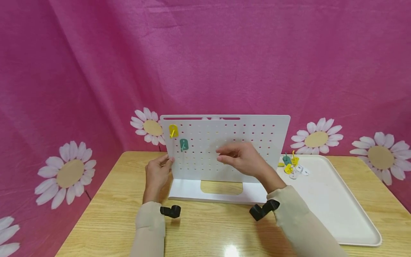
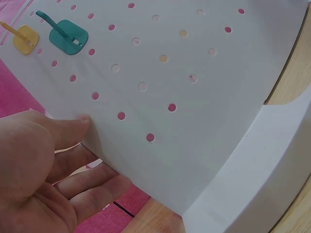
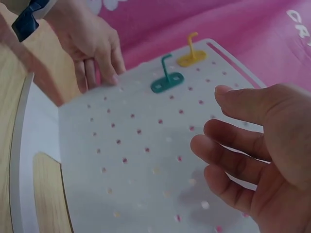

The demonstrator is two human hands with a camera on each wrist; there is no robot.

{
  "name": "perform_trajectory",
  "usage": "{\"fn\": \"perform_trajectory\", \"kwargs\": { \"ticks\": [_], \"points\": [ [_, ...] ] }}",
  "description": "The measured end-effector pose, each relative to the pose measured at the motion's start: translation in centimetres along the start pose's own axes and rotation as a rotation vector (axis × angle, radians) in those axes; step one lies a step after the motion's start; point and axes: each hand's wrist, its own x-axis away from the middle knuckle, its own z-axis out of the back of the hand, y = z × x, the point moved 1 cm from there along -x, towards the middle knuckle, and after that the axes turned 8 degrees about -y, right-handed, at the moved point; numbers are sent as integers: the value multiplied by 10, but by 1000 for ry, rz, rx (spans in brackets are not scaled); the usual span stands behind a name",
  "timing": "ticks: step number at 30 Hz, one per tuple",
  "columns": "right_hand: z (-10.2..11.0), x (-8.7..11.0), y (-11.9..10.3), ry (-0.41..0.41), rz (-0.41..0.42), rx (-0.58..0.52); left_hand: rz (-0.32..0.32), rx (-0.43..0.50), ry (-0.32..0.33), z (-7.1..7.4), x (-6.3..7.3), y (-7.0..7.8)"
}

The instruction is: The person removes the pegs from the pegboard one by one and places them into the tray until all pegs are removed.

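A white pegboard [image 1: 250, 153] stands upright on its base. At its left edge my left hand [image 1: 157, 171] holds on, thumb [image 2: 68, 132] on the front face and the other fingers behind, as the left wrist view shows. My right hand [image 1: 242, 157] hovers in front of the board's middle, fingers loosely bent and nothing between them. On the board's upper left hangs a yellow hook [image 1: 173, 131]. Lower and to its right is a green hook [image 1: 183, 144], also seen in the right wrist view, where the right hand [image 3: 262, 150] is apart from both hooks.
To the right of the board lies a white tray [image 1: 330, 207]. At its far left corner are several loose hooks, among them a green hook [image 1: 287, 159], a yellow hook [image 1: 294, 158] and white pieces [image 1: 302, 170]. Behind the wooden table [image 1: 205, 228] hangs a pink flowered cloth [image 1: 224, 64].
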Motion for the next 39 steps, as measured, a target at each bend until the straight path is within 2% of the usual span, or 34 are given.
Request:
{"fn": "perform_trajectory", "kwargs": {
  "ticks": [6, 14, 23, 28, 39],
  "points": [
    [-17, -23, -7, -38, 14, -45, -10, -11, 13, 2, 0, 1],
    [-40, -49, -14, -45, 38, -27, -20, -29, 19, 5, -1, 0],
    [-63, -72, -20, -85, -11, -54, -28, -33, 23, 6, -1, -2],
    [-71, -79, -20, -75, -43, -90, -58, -22, 27, 3, -2, -1],
    [-79, -86, -20, -30, -78, -54, -49, -28, 25, 1, -2, -1]
  ]
}}
